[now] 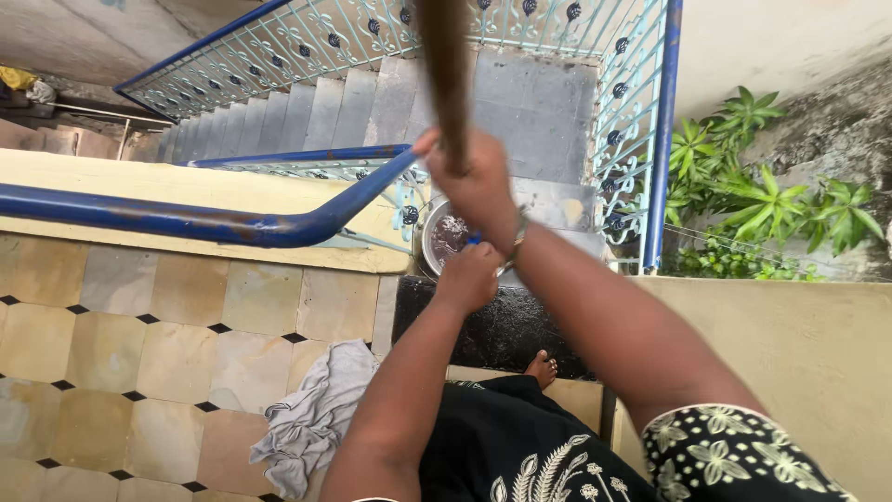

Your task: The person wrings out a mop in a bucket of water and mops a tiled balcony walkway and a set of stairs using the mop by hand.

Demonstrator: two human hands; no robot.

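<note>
Two hands are at work on one wooden handle [448, 74], a brown pole that rises from the centre of the view toward 12 o'clock and out of the top edge. The right hand [476, 186] is wrapped tight around the pole, fingers closed about it. The left hand [469, 277] sits just below, at 6 o'clock from the right one, curled into a fist; whether it grips the lower end of the pole I cannot tell, since the right wrist covers that part. One round metal pan [441, 237] lies right behind the hands, partly hidden by them. One grey cloth [311, 418] lies crumpled on the floor at 7 o'clock from the hands. One bare foot [542, 369] shows at 6 o'clock, on a dark stone step [506, 330].

The floor [139, 353] is of yellowish tiles with small black diamonds between them. One blue handrail [195, 221] crosses at 9 o'clock above a pale ornate railing [316, 37], and one flight of grey stairs [325, 112] drops away toward 11 o'clock. Green plants [762, 200] grow at 3 o'clock against a stained wall
</note>
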